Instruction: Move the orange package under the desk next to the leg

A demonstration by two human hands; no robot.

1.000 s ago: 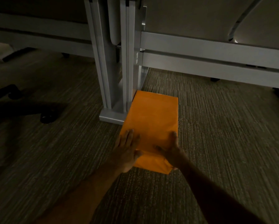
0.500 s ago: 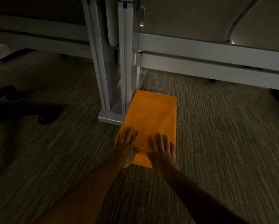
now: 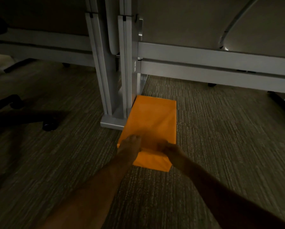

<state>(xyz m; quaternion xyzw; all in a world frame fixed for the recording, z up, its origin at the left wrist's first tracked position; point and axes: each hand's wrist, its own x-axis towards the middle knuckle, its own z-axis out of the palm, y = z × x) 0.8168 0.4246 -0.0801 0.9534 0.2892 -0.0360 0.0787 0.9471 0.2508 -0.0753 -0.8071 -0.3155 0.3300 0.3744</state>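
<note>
1. the carpeted floor [image 3: 221,146] carries everything here; its low ribbed pile looks likely to drag on anything you slide, so expect some friction rather than a free glide.
2. the desk leg [image 3: 126,71] stands upright on a flat metal foot [image 3: 112,123] towards the far middle of the floor, under the pale counter frame [image 3: 204,53]. treat the foot's edge as a hard stop the package can catch on.
3. the orange package [image 3: 153,119] lies flat on the floor, its long left side just beside the leg and touching or nearly touching the foot, its far end reaching in beneath the frame. it looks like a padded paper mailer: probably light, fairly flexible, with a smooth skin that may buckle if pushed from one corner. the near end looks folded or creased, so it is softer there.
4. push from the near short edge with flat palms spread wide, or pinch both long sides if you must lift it; avoid pressing on the creased flap alone.
5. your left hand [image 3: 130,144] rests on the package's near left part, fingers seemingly curled; whether it grips i cannot tell, the light is too dim.
6. your right hand [image 3: 169,148] sits at the near right part, fingers bent onto the surface; a true grasp cannot be told either.
</note>
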